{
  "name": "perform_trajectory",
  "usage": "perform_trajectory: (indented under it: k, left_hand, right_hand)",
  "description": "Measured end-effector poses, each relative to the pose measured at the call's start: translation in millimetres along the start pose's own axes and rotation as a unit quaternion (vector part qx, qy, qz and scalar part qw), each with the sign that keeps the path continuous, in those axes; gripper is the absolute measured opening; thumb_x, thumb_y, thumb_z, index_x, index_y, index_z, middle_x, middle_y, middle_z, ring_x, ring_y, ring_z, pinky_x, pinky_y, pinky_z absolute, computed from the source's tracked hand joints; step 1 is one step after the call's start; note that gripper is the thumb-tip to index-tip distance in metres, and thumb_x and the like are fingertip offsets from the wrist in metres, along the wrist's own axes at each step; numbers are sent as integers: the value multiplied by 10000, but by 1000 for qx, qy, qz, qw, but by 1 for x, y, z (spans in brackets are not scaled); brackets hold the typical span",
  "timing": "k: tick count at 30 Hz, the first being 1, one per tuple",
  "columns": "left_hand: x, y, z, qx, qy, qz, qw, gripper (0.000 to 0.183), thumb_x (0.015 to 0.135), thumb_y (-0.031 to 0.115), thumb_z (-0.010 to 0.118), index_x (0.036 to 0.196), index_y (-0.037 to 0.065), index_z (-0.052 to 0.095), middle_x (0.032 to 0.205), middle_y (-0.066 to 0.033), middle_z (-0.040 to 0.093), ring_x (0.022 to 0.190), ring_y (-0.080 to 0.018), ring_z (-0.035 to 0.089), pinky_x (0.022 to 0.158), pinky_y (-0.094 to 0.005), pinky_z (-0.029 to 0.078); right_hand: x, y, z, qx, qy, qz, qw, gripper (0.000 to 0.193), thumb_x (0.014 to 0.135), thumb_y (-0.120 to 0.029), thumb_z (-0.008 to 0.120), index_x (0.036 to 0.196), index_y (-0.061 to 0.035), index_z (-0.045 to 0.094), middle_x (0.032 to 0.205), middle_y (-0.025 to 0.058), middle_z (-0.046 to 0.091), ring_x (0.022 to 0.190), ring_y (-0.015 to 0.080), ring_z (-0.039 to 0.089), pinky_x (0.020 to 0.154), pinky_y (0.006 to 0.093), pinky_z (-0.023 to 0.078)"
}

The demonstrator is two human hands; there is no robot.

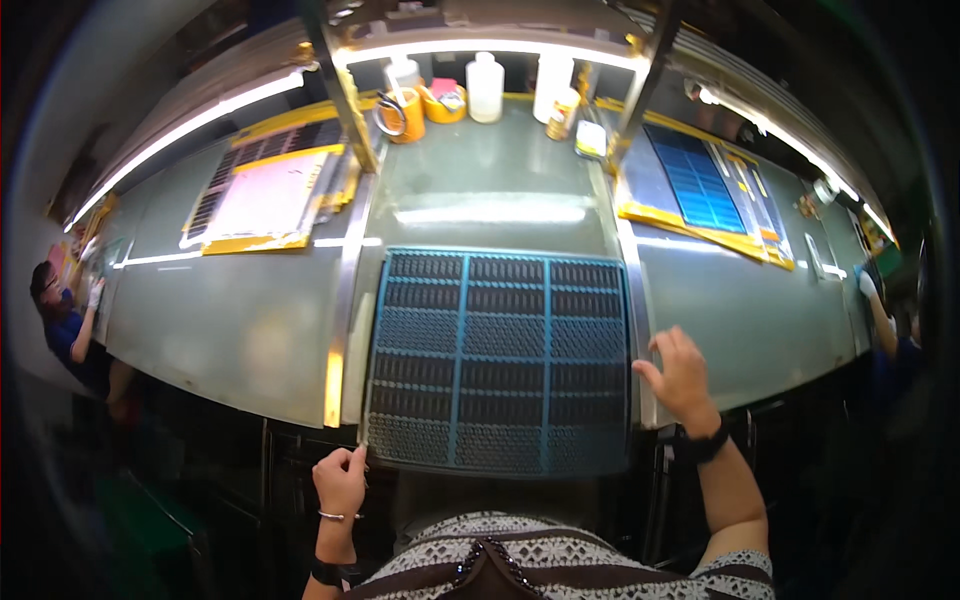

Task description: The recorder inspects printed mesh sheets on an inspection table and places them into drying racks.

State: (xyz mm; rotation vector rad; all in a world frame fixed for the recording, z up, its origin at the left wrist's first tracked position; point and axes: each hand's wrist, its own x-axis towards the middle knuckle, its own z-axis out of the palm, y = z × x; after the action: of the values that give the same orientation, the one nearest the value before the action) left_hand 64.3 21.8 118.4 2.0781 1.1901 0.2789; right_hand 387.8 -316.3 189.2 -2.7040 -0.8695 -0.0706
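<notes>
A large rectangular sheet (500, 350) with rows of small dark shapes and blue dividing bands lies before me. Its near edge reaches to the front of the bench, close to my body. My left hand (340, 485) is closed in a pinch at the sheet's near left corner. The fingertips hide exactly how much of the corner they grip. Just beyond the right edge, my right hand (680, 375) is raised with thumb and fingers apart, holding nothing. A dark band circles each wrist.
At the back stand white bottles (485, 90), an orange container (404, 115) and a yellow tape roll (445, 103). Stacked sheets lie left (265, 195) and right (695, 180). Metal posts (345, 85) rise beside the work area. Other people work at far left (70, 320) and far right.
</notes>
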Motion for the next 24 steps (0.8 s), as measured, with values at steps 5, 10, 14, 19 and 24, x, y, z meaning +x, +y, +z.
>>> perform_trajectory:
  k: [5, 10, 14, 19, 24]
  left_hand:
    - [5, 1, -13, -34, 14, -19, 999, 254, 820, 166, 652, 661, 5, 535, 537, -40, 553, 441, -106, 535, 431, -248, 408]
    - [0, 4, -3, -86, -114, -126, 982, 257, 827, 194, 656, 682, 24, 530, 559, -62, 575, 437, -113, 558, 368, -222, 416]
    - [-1, -5, -1, -139, -121, -156, 971, 282, 844, 227, 639, 677, 28, 531, 561, -70, 579, 439, -120, 565, 369, -220, 431]
    - [-4, -8, 3, -186, -70, -199, 960, 307, 866, 266, 610, 672, 40, 535, 535, -58, 564, 407, -110, 535, 355, -203, 404]
    - [-6, 15, 2, -168, -19, -71, 983, 287, 871, 204, 602, 646, 46, 519, 530, -41, 558, 407, -83, 511, 381, -187, 398]
  right_hand:
    - [-110, -17, 1, 143, -70, 244, 956, 268, 779, -293, 660, 705, -44, 593, 609, 145, 580, 584, 316, 584, 537, 382, 436]
    - [-160, -15, 49, 471, -115, 373, 791, 219, 857, -185, 593, 747, 5, 592, 588, 48, 587, 517, 85, 545, 493, 221, 421]
    - [-170, -13, 66, 577, -61, 384, 718, 195, 889, -166, 554, 761, -21, 575, 616, 27, 577, 532, 68, 524, 487, 196, 404]
    - [-166, -14, 66, 635, -77, 406, 653, 179, 892, -165, 554, 767, -38, 575, 648, 20, 583, 570, 64, 534, 511, 193, 414]
    - [-163, -15, 76, 578, -8, 341, 741, 199, 900, -158, 537, 746, -35, 561, 622, -3, 548, 572, 66, 534, 506, 199, 414]
